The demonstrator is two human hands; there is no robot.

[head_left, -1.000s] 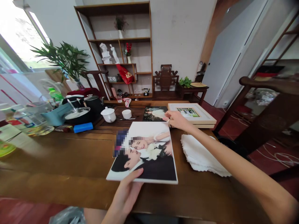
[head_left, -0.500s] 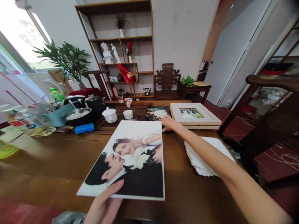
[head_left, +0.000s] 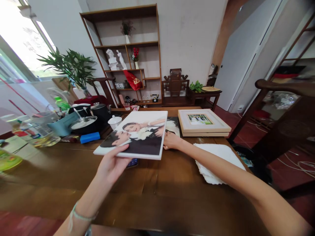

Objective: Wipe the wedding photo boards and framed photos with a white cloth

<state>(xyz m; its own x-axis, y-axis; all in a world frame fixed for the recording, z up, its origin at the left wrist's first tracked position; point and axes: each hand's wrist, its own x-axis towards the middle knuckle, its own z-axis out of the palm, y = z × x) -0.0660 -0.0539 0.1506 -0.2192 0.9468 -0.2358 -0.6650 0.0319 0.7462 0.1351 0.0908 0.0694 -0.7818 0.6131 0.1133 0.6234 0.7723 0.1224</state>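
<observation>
My left hand (head_left: pixel 114 165) grips the near edge of a white-edged wedding photo panel (head_left: pixel 145 146), thumb on top and fingers underneath. The panel is raised above the table and tilted, its picture of a couple facing up. Just right of it, my right hand (head_left: pixel 171 141) is closed at the near edge of a second photo panel (head_left: pixel 174 124); its fingertips are partly hidden. The raised panel covers the left part of that second one. A small dark blue thing (head_left: pixel 133 163) peeks out below the raised panel.
At the back right lies a pale wooden picture frame (head_left: pixel 204 127). A white cloth stack (head_left: pixel 216 152) is under my right forearm. Along the left stand a lidded white cup (head_left: pixel 114 122), a blue block (head_left: pixel 90 137), a black pan (head_left: pixel 83 125), a kettle (head_left: pixel 100 113) and bottles.
My left hand has moved the raised photo panel forward and tilted it flatter to my view. My right hand has come slightly nearer, and the second panel's near edge shows closer to me.
</observation>
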